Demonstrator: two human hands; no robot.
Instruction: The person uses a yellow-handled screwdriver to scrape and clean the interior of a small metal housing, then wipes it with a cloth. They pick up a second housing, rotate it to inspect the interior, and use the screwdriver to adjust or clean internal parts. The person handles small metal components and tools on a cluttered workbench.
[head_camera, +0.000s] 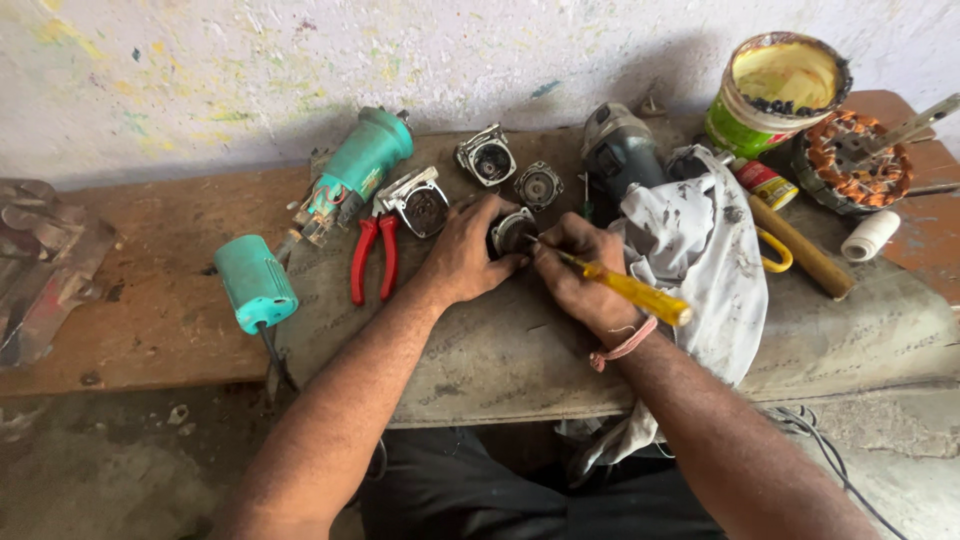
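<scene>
- The left hand (462, 255) is gripping a small round metal housing (512, 232) at the middle of the worktop (500, 350), its fingers (495, 215) closing over the top and left side of the part.
- The right hand (580, 272) is holding a yellow-handled screwdriver (625, 288), fingers wrapping tight around the front of the handle, with the handle end sticking out past the wrist.
- The screwdriver tip is pressing into the housing, which is sitting between the two hands and touching both.
- Red-handled pliers (373, 255) are lying just left of the left hand, beside a grey gear-case piece (420, 203).
- A teal power-tool body (355, 172) is resting farther left, and a separate teal end cap (255, 283) is lying near the worktop's front edge.
- Two more metal housings (487, 157) (539, 185) are sitting behind the hands.
- A dirty white rag (700, 260) is spreading to the right of the right hand, partly covering a dark grinder body (620, 150).
- A green paint tin (775, 95), a copper-wound stator (858, 160), a wooden handle (800, 248) and a white thread spool (870, 236) are standing well apart at the far right.
</scene>
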